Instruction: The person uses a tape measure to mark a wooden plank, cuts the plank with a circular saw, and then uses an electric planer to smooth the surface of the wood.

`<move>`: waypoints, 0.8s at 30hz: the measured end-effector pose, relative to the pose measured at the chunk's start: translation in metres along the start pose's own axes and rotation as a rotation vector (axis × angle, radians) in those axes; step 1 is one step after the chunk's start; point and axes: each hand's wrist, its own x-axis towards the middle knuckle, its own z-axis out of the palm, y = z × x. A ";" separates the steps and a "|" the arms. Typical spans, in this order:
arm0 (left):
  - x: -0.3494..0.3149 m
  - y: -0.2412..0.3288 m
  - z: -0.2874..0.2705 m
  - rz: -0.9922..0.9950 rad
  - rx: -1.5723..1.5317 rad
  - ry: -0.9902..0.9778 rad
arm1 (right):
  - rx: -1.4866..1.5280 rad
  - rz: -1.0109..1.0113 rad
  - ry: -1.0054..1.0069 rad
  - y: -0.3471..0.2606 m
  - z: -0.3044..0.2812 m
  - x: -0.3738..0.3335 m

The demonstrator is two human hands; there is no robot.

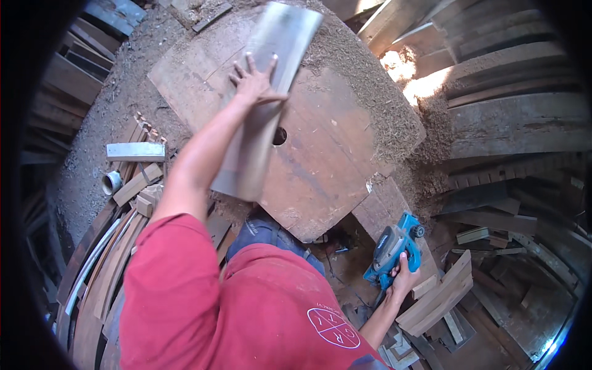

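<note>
A long, smooth wooden board [285, 37] lies slantwise across the work table, slightly blurred along its near end. My left hand [254, 85] rests on the board's face, fingers spread wide and the thumb reaching toward its right edge. Off to the right, my right hand [404, 279] is wrapped round the handle of a blue electric planer [390, 246]. The planer is beside the table's near right corner, over a lower brown plank [383, 206]. Whether it rests on the plank is hard to tell.
The brown table top [327, 148] has a dark round hole [280, 135] and wood shavings [394, 117] along its far right side. Stacked planks [518, 126] stand at the right, offcuts [441, 296] at the lower right. Long strips [102, 277] and a white pipe piece [111, 182] lie left.
</note>
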 end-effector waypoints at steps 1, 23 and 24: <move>0.000 -0.015 -0.006 0.236 0.193 -0.071 | 0.007 -0.002 -0.009 -0.001 0.004 -0.001; -0.074 -0.115 0.055 0.734 0.205 0.206 | -0.307 -0.210 -0.521 -0.047 0.087 -0.014; -0.079 -0.125 0.055 0.771 0.191 0.170 | -0.305 -0.214 -0.537 -0.048 0.090 -0.015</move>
